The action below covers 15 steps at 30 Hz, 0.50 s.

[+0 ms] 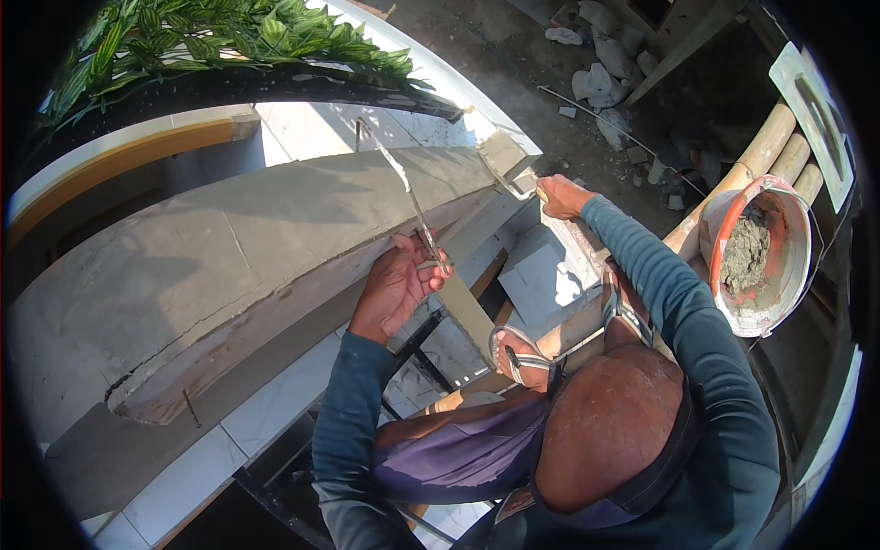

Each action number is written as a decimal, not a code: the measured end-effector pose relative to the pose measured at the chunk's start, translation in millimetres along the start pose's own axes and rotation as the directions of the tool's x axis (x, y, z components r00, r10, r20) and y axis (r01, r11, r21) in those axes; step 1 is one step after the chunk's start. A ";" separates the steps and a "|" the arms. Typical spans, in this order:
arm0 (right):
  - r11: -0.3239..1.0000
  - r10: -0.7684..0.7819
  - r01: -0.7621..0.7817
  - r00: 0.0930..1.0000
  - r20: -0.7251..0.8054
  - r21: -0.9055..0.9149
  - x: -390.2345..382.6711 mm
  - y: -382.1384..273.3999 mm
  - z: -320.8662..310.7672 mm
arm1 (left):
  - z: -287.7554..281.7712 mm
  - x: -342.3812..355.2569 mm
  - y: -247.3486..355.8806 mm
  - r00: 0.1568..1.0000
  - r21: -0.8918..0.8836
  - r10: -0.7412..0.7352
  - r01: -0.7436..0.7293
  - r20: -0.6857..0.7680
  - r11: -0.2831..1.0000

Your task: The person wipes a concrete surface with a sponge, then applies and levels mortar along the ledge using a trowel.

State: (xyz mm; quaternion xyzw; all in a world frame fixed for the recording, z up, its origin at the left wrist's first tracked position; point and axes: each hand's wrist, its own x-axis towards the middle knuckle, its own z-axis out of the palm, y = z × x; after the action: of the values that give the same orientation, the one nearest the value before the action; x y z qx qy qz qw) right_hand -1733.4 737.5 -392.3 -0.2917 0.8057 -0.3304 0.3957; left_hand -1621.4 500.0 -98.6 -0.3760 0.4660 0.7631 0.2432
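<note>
A grey cement ledge [229, 234] curves from the lower left up to a corner at the top middle. Across it lies a thin bent metal rod [394, 170], splashed with white. My left hand [396, 286] is at the ledge's near edge, palm up, its fingers curled round the rod's lower end. Farther right, my right hand [563, 197] grips the handle of a trowel [519, 188]. The trowel's bent metal neck shows beside the fingers. Its blade is against the ledge's corner and hard to tell from the grey cement.
An orange-rimmed bucket [753, 252] of wet mortar hangs or stands at the right by bamboo poles [765, 151]. A flat float [811, 128] lies on the poles. Green leaves [247, 37] stand behind the ledge. My sandalled foot [518, 356] rests below on bamboo, above white tiles [183, 467].
</note>
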 end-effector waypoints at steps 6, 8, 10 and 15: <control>0.966 -0.177 0.175 0.984 -0.005 0.190 -45.6 -19.2 -36.3 | -8.1 0.2 -3.1 1.000 -0.007 -0.002 0.002 0.007 1.000; 0.974 -0.054 0.076 0.993 -0.108 0.213 -38.7 -11.9 -34.3 | -6.5 0.3 -1.8 1.000 -0.004 -0.004 0.004 -0.002 1.000; 0.970 -0.009 0.043 0.990 -0.141 0.239 -21.2 0.7 -22.1 | -4.2 -0.4 -0.7 1.000 0.003 -0.010 0.010 -0.011 1.000; 0.992 -0.013 0.019 0.999 -0.053 0.121 1.1 5.2 -4.4 | -3.3 1.7 -2.0 1.000 0.006 -0.014 0.014 -0.001 1.000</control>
State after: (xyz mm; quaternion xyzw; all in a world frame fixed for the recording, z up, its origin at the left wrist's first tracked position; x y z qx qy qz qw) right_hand -1738.7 741.2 -394.7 -0.2647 0.7918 -0.3895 0.3889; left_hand -1619.8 498.1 -101.9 -0.3791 0.4655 0.7599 0.2495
